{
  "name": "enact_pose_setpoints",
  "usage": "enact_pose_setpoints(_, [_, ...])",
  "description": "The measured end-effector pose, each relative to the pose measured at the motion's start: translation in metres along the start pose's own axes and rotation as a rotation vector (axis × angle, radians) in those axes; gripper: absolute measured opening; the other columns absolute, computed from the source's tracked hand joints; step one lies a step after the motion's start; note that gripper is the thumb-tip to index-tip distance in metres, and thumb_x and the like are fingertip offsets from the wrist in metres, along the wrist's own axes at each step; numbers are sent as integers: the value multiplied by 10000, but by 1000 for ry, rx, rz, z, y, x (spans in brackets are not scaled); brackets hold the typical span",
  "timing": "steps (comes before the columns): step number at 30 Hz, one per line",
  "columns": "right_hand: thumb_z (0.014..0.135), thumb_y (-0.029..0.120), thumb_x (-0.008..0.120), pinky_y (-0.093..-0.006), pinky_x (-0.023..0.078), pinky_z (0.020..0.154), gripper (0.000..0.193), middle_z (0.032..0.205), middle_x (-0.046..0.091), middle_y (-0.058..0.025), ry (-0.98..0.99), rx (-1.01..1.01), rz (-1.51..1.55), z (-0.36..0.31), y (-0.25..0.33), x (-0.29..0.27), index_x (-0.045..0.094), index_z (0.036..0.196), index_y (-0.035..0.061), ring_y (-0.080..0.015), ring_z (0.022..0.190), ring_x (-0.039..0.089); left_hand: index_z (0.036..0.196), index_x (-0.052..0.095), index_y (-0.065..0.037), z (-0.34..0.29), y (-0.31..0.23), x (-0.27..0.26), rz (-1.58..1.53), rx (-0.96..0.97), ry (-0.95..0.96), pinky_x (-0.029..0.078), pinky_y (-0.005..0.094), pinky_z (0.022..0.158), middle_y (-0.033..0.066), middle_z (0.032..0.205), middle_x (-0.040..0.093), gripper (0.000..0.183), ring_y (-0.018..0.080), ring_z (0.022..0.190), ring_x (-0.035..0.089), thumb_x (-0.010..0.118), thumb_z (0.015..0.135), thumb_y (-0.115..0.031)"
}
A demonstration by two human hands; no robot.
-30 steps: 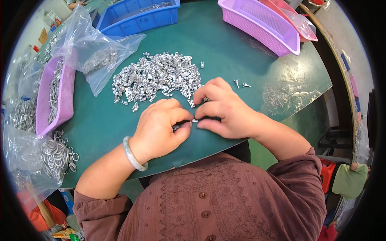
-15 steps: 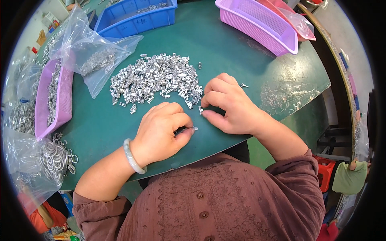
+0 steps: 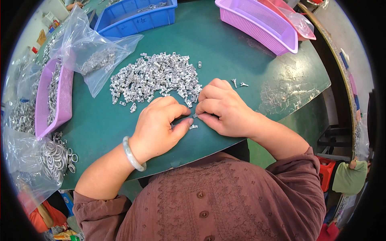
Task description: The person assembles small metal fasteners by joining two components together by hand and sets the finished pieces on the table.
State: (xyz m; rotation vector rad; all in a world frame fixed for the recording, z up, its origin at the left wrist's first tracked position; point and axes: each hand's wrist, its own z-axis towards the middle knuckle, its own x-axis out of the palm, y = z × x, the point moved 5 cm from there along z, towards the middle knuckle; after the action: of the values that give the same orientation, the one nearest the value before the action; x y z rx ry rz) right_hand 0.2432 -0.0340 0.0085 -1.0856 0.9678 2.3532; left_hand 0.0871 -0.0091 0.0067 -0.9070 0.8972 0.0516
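A heap of small silvery metal pieces [image 3: 155,78], each with a rectangular slot, lies on the green tabletop in front of my hands. My right hand [image 3: 227,110] pinches one small slotted metal piece [image 3: 195,115] between thumb and forefinger. Facing it from the left, my left hand [image 3: 159,124] is curled, its thumb and forefinger tips close to that piece. A glint of metal shows under its fingers, but what it holds is mostly hidden. Beside the left thumb tip is another metal piece [image 3: 193,127]. Two thin forked metal pieces [image 3: 239,83] lie beyond my right hand.
A blue bin [image 3: 136,22] and a purple basket [image 3: 257,30] stand at the back. On the left are a clear bag of small parts [image 3: 98,60], a purple tray [image 3: 64,108] of metal parts, and spiral metal pieces [image 3: 54,158]. The table edge [image 3: 201,156] runs close to my body.
My right hand has shifted slightly left, bringing its piece near my left fingertips. My left thumb has moved off the piece it pinched. A second forked piece now shows beyond my right hand.
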Motion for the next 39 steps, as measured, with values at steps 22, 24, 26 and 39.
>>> enact_pose_setpoints(22, [695,22,684,-375,390,817,212,941,559,-30,0,7,-106,6,-1,1,659,885,112,-247,881,508,791,687,-72,-1,-6,-2,63,26,79,453,322,619,45,753,564,124,218,722,559,726,688,-14])
enact_pose_setpoints(24, [685,11,675,-377,393,815,235,945,555,-30,40,-3,-134,5,-2,1,661,894,117,-249,883,508,782,682,-63,-1,-5,-3,39,29,96,453,321,624,49,757,557,107,210,724,556,724,696,-13])
enact_pose_setpoints(26, [665,-6,661,-377,398,812,267,938,553,-30,54,-25,-51,3,-3,-1,657,895,129,-252,885,509,801,679,-58,-1,-4,-6,7,27,109,453,321,625,55,757,555,116,207,719,557,721,703,-12])
enact_pose_setpoints(39, [734,96,689,-383,394,806,89,896,554,-47,-8,34,-56,10,-1,3,659,818,88,-258,882,501,886,643,-71,12,8,-9,133,24,7,463,396,668,88,787,560,137,287,777,574,686,757,-84])
